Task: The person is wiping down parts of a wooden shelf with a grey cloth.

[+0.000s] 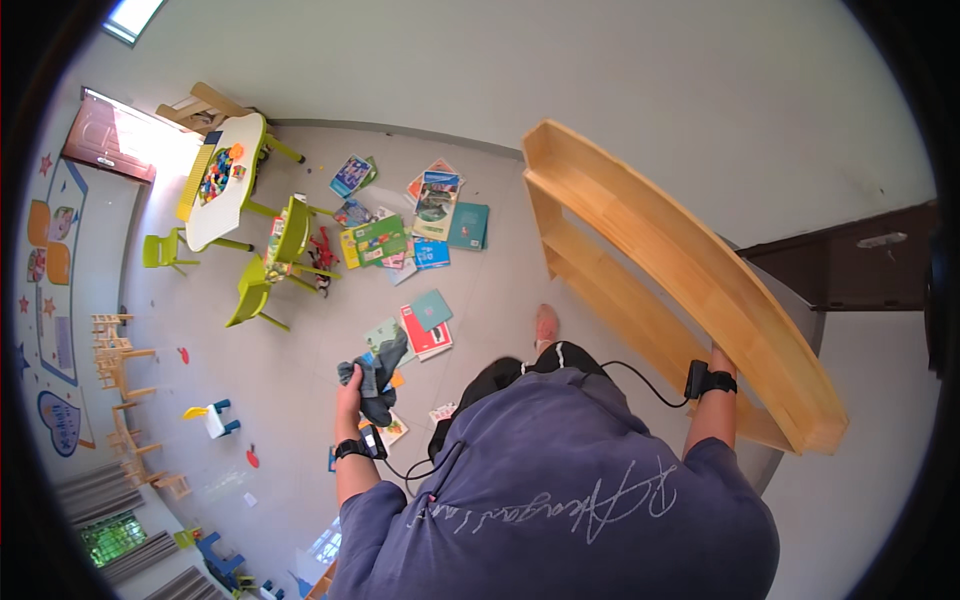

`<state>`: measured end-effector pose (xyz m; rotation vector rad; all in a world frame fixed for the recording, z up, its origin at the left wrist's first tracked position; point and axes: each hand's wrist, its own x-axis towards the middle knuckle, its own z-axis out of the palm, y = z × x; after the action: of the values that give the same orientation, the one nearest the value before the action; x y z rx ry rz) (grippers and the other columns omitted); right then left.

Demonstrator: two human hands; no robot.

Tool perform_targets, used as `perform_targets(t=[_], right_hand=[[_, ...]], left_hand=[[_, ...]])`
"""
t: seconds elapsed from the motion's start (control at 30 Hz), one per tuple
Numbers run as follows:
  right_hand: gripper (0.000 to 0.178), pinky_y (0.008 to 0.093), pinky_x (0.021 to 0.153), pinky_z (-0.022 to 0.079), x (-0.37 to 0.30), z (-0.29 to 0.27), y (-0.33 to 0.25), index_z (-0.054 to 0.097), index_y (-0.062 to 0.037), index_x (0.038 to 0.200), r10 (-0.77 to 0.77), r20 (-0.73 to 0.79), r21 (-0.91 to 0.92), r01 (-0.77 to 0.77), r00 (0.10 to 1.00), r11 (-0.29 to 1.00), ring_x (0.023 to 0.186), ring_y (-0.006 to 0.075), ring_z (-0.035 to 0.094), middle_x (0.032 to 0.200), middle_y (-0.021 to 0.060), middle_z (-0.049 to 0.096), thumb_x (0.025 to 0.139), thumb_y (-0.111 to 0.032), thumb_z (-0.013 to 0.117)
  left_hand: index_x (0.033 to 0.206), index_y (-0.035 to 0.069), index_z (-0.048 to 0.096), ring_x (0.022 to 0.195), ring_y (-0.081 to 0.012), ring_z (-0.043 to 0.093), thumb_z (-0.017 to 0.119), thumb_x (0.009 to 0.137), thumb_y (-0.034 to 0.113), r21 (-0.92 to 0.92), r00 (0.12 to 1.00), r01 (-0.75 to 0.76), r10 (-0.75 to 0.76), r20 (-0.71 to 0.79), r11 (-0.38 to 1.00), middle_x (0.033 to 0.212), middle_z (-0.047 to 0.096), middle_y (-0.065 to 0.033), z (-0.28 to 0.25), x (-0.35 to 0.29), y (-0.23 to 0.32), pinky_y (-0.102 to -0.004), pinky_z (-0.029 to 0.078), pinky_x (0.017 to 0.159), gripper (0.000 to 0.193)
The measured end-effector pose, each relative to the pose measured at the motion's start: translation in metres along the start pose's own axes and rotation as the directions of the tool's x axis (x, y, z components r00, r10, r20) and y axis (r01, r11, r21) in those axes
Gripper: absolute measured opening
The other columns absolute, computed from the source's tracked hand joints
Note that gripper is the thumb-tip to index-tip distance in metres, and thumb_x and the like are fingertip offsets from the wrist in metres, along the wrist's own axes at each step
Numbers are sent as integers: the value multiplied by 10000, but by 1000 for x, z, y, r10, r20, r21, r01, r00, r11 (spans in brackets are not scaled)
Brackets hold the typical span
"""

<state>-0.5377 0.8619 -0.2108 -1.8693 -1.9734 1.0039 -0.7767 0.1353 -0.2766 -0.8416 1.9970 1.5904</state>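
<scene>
Dark shirt [560, 480]; left hand [349, 390] closed around grey cloth [383, 372]; right hand [721, 362], grip unclear, behind shelf [690, 255]; strewn books [380, 241] beyond

Wears a dusky-blue short-sleeved T-shirt [600, 430] with pale looping script [553, 508], black bottoms [480, 380] with white trim [560, 355], and black wrist straps [720, 381] with small boxes [695, 379] and thin black cables [648, 380].

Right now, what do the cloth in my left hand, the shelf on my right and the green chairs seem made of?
The gray cloth looks like soft, matte fabric, drooping in folds. The wooden shelf seems pale timber, smooth and perhaps varnished, with grain-like patches. The green chairs are probably smooth molded plastic, given their even color and rounded edges.
</scene>
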Motion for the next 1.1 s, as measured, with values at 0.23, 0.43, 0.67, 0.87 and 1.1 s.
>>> perform_targets(t=[0.23, 0.43, 0.67, 0.87, 1.1], right_hand=[[839, 388, 1146, 281, 66, 92, -57, 425, -64, 1492, -141, -40, 0, 142, 989, 990, 1419, 313, 346, 1575, 147, 358, 872, -572, 672], [794, 391, 1085, 361, 65, 163, -187, 421, -57, 1483, 73, 117, -73, -65, 990, 995, 1370, 301, 401, 1546, 134, 395, 893, -538, 647], [681, 422, 1098, 359, 108, 233, -187, 486, -44, 1430, -6, 23, -62, 8, 1000, 998, 1354, 344, 424, 1507, 182, 442, 899, -428, 670], [678, 425, 1099, 358, 127, 281, -212, 485, -43, 1430, 85, 7, -83, -84, 996, 993, 1353, 348, 426, 1503, 186, 445, 899, -422, 669], [674, 428, 1101, 357, 173, 317, -242, 484, -42, 1429, 104, 17, -81, -102, 994, 991, 1352, 352, 427, 1498, 191, 449, 899, -415, 667]], left_hand=[[1208, 52, 636, 1026, -202, 650, 660, 932, 509, -21, 998, 33, -34, -47, 999, 1123, 684, -79, 17, 2, 46, -363, 503, 921, 535], [1244, 41, 620, 1016, -193, 634, 679, 934, 456, -131, 971, 158, -178, -159, 979, 1150, 666, -63, -3, 29, 64, -354, 501, 905, 521], [1088, 6, 676, 825, -152, 662, 752, 893, 221, 131, 991, -136, 137, 3, 982, 943, 707, -46, 67, 120, 231, -302, 534, 773, 300], [1128, 3, 639, 865, -151, 656, 749, 880, 141, 192, 895, -369, 292, 337, 909, 985, 686, -60, 214, 178, 380, -309, 534, 786, 305], [1224, 81, 619, 1029, -192, 651, 591, 972, 505, -103, 690, 190, -58, 721, 976, 1135, 680, -54, 413, 254, 452, -338, 500, 943, 494]])
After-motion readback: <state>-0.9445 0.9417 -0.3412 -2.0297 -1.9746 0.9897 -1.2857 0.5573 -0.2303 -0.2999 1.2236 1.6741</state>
